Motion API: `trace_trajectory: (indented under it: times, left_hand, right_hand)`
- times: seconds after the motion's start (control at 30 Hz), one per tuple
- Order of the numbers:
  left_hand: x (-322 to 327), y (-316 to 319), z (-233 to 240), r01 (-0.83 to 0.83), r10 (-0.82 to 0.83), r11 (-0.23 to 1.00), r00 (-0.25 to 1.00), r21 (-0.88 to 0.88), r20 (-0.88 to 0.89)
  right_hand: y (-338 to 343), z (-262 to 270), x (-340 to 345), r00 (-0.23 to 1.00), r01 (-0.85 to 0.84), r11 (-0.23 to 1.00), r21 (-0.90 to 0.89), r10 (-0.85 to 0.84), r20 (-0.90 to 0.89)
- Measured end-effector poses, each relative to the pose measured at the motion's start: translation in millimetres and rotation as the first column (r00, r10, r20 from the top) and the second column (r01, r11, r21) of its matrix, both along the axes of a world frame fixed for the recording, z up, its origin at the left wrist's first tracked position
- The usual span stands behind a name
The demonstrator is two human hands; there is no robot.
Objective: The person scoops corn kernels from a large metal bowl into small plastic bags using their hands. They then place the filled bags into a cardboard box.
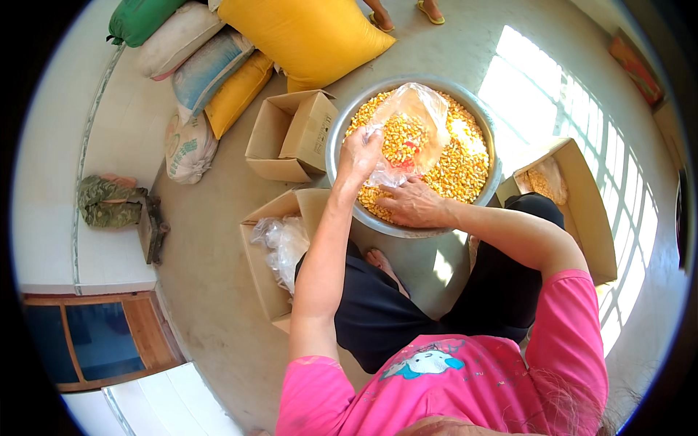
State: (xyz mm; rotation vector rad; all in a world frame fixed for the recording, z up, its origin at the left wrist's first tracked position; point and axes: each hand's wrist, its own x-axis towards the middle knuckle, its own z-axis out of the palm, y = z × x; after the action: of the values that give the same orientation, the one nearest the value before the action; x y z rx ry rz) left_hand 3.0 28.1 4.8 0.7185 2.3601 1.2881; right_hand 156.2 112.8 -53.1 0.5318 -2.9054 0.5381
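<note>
A clear plastic bag (pixel 436 111) lies open on top of the corn in a wide metal basin (pixel 494 163). Yellow corn kernels (pixel 404 132) are inside it, with red patches showing among them. My left hand (pixel 361 156) pinches the bag's left edge. At the bag's near edge is my right hand (pixel 417 204), its fingers spread low over the loose corn (pixel 463 169) and touching the film. Whether its fingers grip the film or kernels is hidden.
Cardboard boxes stand around the basin: one at upper left (pixel 313 131), one holding plastic bags (pixel 283 245), one at right (pixel 591 218) with a bag of corn (pixel 545 180). Full sacks (pixel 305 38) are piled at the back. Another person's feet (pixel 431 11) are beyond.
</note>
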Motion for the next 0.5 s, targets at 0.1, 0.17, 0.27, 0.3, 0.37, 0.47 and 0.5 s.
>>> trace_trajectory:
  times: [0.1,0.17,0.27,0.3,0.37,0.47,0.5]
  left_hand:
    - [0,2,2,0.005,-0.005,1.000,0.999,-0.011,-0.033]
    - [0,3,5,0.008,-0.009,1.000,0.999,-0.024,-0.040]
    - [0,5,6,0.011,-0.012,1.000,0.999,-0.024,-0.032]
    - [-1,4,4,0.010,-0.010,1.000,1.000,-0.022,-0.028]
    - [-4,2,1,0.007,-0.008,1.000,1.000,-0.029,-0.026]
    - [-7,1,1,0.011,-0.011,1.000,1.000,-0.028,-0.014]
    - [-7,1,2,0.010,-0.010,1.000,1.000,-0.018,-0.012]
  right_hand:
    - [1,-3,3,1.000,0.012,1.000,-0.021,-0.012,-0.005]
    - [2,-12,0,0.999,0.031,0.999,0.033,-0.030,-0.038]
    - [10,-19,-3,0.999,0.045,0.996,0.072,-0.045,0.003]
    - [11,-18,-4,0.998,0.045,0.996,0.077,-0.047,0.029]
    - [11,-17,-4,0.995,0.041,0.998,0.053,-0.046,0.093]
    - [13,-25,-3,0.998,0.047,0.998,0.040,-0.048,0.030]
    - [14,-24,-4,0.997,0.052,0.998,0.029,-0.053,0.055]
